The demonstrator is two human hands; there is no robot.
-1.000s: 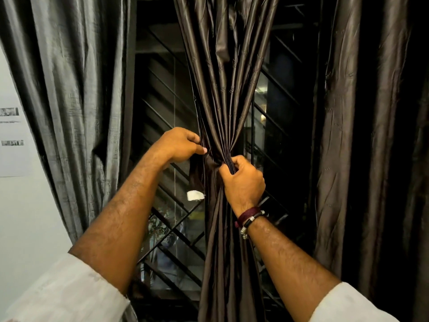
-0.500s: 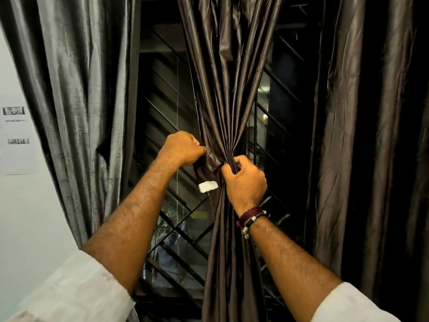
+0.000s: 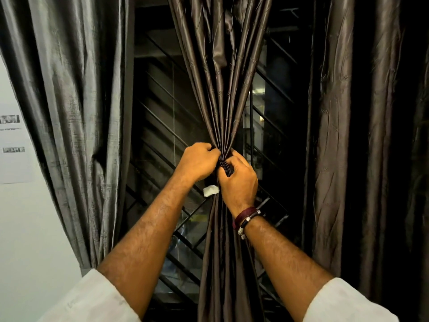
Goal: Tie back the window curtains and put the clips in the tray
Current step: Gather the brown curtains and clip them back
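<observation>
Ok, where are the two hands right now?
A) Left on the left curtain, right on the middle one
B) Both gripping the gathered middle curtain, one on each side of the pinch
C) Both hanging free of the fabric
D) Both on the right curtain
B: the left hand and the right hand close on the middle curtain where its folds bunch together, with the side curtains untouched.
</observation>
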